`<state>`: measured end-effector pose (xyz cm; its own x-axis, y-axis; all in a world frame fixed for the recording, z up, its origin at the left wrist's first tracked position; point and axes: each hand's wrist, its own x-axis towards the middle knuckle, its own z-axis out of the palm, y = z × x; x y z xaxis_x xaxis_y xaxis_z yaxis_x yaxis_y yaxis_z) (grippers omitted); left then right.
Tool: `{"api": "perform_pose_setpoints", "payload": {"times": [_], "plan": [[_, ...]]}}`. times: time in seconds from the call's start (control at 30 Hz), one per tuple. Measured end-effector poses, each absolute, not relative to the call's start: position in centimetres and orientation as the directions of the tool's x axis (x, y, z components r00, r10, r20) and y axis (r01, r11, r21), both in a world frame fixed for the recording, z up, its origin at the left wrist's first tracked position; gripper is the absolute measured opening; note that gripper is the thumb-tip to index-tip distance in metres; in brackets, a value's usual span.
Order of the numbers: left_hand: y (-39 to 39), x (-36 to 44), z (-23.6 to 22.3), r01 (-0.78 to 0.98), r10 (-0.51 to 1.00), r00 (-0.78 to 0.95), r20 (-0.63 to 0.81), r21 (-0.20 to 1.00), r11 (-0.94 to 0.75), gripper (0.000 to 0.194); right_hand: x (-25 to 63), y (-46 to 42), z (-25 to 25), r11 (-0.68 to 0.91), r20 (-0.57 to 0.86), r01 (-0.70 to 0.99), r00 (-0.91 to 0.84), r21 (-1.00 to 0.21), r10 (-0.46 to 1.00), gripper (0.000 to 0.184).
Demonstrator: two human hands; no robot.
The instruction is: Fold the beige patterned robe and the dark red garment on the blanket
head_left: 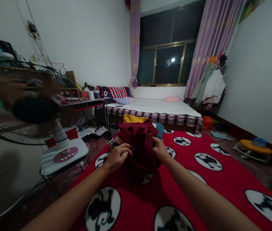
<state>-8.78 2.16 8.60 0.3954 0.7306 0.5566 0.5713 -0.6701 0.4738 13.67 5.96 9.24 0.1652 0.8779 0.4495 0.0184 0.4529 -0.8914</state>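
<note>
Over the red blanket [222,189] with its black-and-white round prints, both arms reach forward to a dark red garment [139,146] bunched up in the middle. Left hand [118,157] is closed on the cloth's left edge, fingers curled into the fabric; right hand [160,149] grips the right edge the same way. Just behind the garment lie a yellow cloth [134,119] and a teal cloth [160,128]. A standing fan [33,107] sits close on the left, well apart from the hands. Beyond, a bed [155,109] runs under the dark window [169,61], purple curtains [210,41] either side.
</note>
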Motion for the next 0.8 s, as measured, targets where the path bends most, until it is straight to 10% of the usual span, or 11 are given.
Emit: {"api": "perform_pose_setpoints", "payload": {"times": [0.23, 0.47, 0.57, 0.67, 0.73, 0.8], "plan": [[7.1, -8.8, 12.6, 0.637, 0.682, -0.058, 0.729, 0.553, -0.537, 0.034, 17.5, -0.6, 11.4, 0.58, 0.516, 0.287, -0.27, -0.762, 0.813, 0.018], [10.7, -7.4, 13.5, 0.818, 0.805, 0.041, 0.592, 0.442, -0.367, 0.046, 23.0, -7.4, 13.6, 0.446, -0.153, 0.627, -0.672, -0.638, 0.725, 0.028], [9.2, -5.6, 13.2, 0.892, 0.831, 0.245, 0.499, 0.22, -0.395, 0.044, 22.0, -6.9, 13.1, 0.484, 0.064, 0.699, -0.535, -0.526, 0.843, 0.025], [7.1, -3.9, 12.8, 0.923, 0.821, 0.346, 0.454, -0.008, -0.384, 0.026, 19.4, -4.7, 9.7, 0.473, 0.35, 0.747, -0.335, -0.466, 0.875, 0.061], [6.0, -3.2, 12.4, 0.922, 0.834, 0.365, 0.414, -0.038, -0.384, 0.025, 17.7, -3.3, 6.7, 0.466, 0.358, 0.729, -0.315, -0.502, 0.879, 0.089], [5.2, -3.1, 12.2, 0.903, 0.84, 0.403, 0.363, -0.008, -0.43, 0.026, 16.8, -2.5, 4.7, 0.397, 0.273, 0.708, -0.289, -0.584, 0.918, 0.077]]}}
